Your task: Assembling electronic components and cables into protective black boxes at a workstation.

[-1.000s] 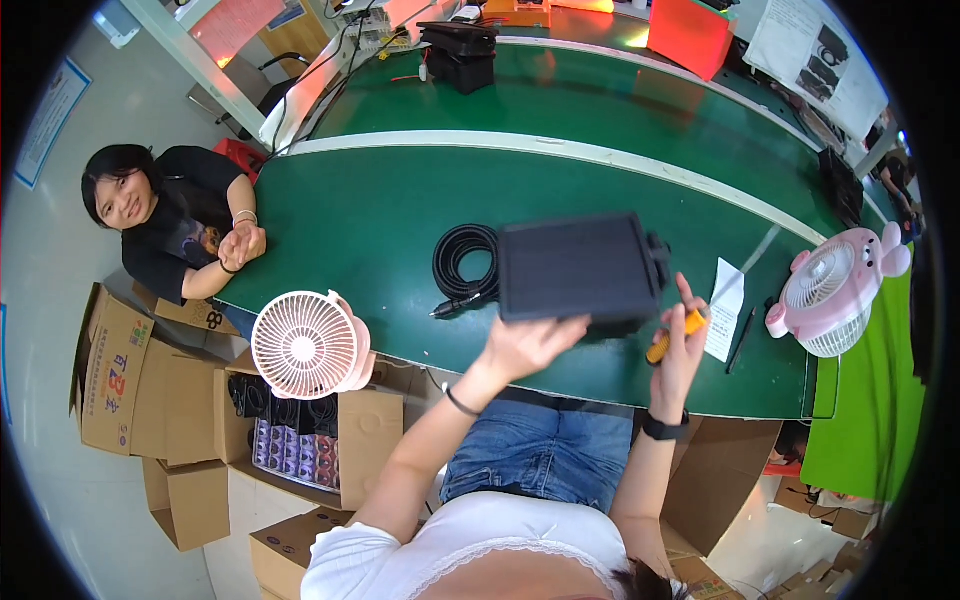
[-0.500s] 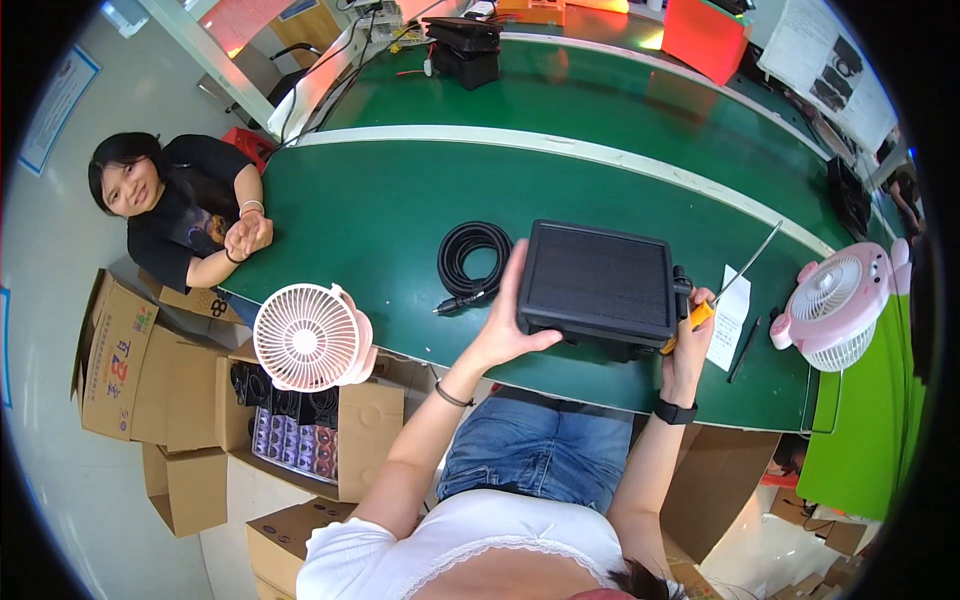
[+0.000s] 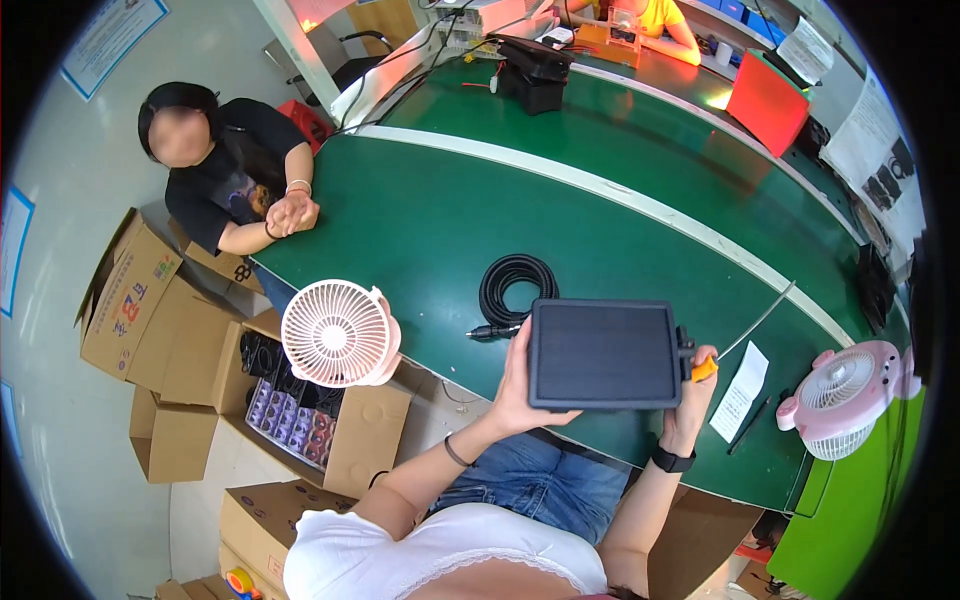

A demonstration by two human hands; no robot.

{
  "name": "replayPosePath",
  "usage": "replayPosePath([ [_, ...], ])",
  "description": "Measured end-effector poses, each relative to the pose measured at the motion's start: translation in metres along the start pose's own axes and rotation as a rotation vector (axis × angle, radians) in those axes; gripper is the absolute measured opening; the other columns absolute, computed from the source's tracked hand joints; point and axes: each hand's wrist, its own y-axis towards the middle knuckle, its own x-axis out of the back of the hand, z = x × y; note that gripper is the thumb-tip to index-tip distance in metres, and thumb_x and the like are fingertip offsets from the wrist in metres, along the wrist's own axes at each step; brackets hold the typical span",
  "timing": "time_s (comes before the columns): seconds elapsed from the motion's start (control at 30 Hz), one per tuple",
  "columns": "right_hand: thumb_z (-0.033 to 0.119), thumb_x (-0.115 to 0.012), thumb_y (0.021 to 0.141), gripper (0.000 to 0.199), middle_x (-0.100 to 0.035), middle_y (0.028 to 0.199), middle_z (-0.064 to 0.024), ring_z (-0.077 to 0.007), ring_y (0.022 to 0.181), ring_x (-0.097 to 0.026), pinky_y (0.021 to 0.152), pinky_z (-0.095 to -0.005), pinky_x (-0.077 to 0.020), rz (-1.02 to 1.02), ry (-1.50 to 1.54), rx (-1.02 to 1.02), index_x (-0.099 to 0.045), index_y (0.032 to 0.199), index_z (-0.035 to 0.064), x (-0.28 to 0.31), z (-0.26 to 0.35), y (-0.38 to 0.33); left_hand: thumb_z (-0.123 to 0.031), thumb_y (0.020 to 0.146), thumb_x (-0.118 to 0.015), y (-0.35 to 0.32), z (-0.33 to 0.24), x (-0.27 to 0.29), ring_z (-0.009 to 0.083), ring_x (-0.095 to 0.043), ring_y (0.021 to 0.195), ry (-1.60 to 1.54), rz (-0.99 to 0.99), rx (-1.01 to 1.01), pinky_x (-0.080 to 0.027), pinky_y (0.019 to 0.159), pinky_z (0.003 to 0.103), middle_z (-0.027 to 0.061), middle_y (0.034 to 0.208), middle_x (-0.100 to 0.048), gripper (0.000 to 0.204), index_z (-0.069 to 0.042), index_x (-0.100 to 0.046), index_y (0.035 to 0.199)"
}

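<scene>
A black rectangular box-like device [image 3: 605, 353] with a dark flat face and raised rim is held up at the table's near edge. My left hand [image 3: 517, 388] grips its left side, with the thumb out of clear sight. At its right side is my right hand [image 3: 693, 398], closed round a screwdriver [image 3: 704, 370] with an orange-yellow handle; its long metal shaft points away to the upper right. Some right-hand fingers are hidden by the device. A coiled black cable [image 3: 512, 283] with a plug lies just behind the device, on the green table [image 3: 430, 210].
A pale pink fan [image 3: 340, 335] stands at the table's left edge, another pink fan [image 3: 845, 390] at the right. A paper slip [image 3: 740, 393] and black pen [image 3: 750, 425] lie right. Open cartons [image 3: 370, 430] stand left. A co-worker [image 3: 240, 180] leans at the far left corner.
The device has tipped so its flat face points more toward me. My head view has shifted, so the table sits lower in the picture. Both hands keep their holds.
</scene>
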Motion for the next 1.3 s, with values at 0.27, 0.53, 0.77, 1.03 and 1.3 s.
replayPosePath([
  [0.27,0.014,-0.066,0.093,0.018,-0.057,0.131,-0.0147,-0.0030,0.071,-0.051,0.054,-0.0163,-0.0416,-0.175,-0.363,0.067,-0.048,0.091,0.0107,-0.031,0.019,0.021,-0.020,0.060,-0.088,0.092,0.019,0.001,0.0350,-0.034,0.137,-0.047,-0.507,-0.001,-0.030,0.114,0.042,0.0253,0.148,-0.027,0.129,-0.001,-0.001,0.153],
  [0.53,0.009,-0.067,0.091,0.017,-0.061,0.123,-0.0122,-0.0021,0.067,-0.050,0.051,-0.0165,-0.0421,-0.084,-0.373,-0.045,-0.050,0.092,0.0098,-0.025,0.010,0.007,-0.018,0.061,-0.089,0.198,0.076,0.084,0.0459,-0.029,0.139,0.445,-1.119,-0.093,-0.026,0.116,0.049,0.0315,0.150,-0.025,0.127,-0.003,-0.005,0.155],
  [0.77,0.002,-0.062,0.091,0.014,-0.061,0.118,-0.0131,-0.0029,0.063,-0.049,0.050,-0.0174,-0.0422,-0.002,-0.243,-0.197,-0.049,0.094,0.0079,-0.016,0.003,-0.006,-0.017,0.065,-0.090,0.218,0.102,0.115,0.0423,-0.029,0.139,0.811,-1.373,-0.159,-0.024,0.116,0.048,0.0271,0.150,-0.030,0.113,0.003,-0.019,0.151],
  [1.03,-0.002,-0.051,0.095,0.014,-0.059,0.117,-0.0144,-0.0071,0.065,-0.049,0.061,-0.0206,-0.0449,-0.025,-0.126,-0.355,-0.044,0.104,0.0076,-0.039,-0.009,-0.007,-0.015,0.076,-0.075,0.324,0.065,0.029,0.0406,-0.041,0.127,0.853,-0.508,-0.378,-0.035,0.106,0.049,0.0230,0.134,-0.041,0.057,-0.014,-0.053,0.129],
  [1.3,0.002,-0.052,0.094,0.013,-0.067,0.099,-0.0155,-0.0214,0.083,-0.062,0.076,-0.0323,-0.0498,0.082,-0.659,-0.198,-0.043,0.103,0.0013,-0.060,-0.029,-0.010,-0.029,0.080,-0.075,0.480,0.182,0.098,0.0487,-0.033,0.134,1.124,-0.497,0.040,-0.037,0.107,0.052,0.0323,0.147,-0.026,0.070,-0.020,-0.041,0.140],
])
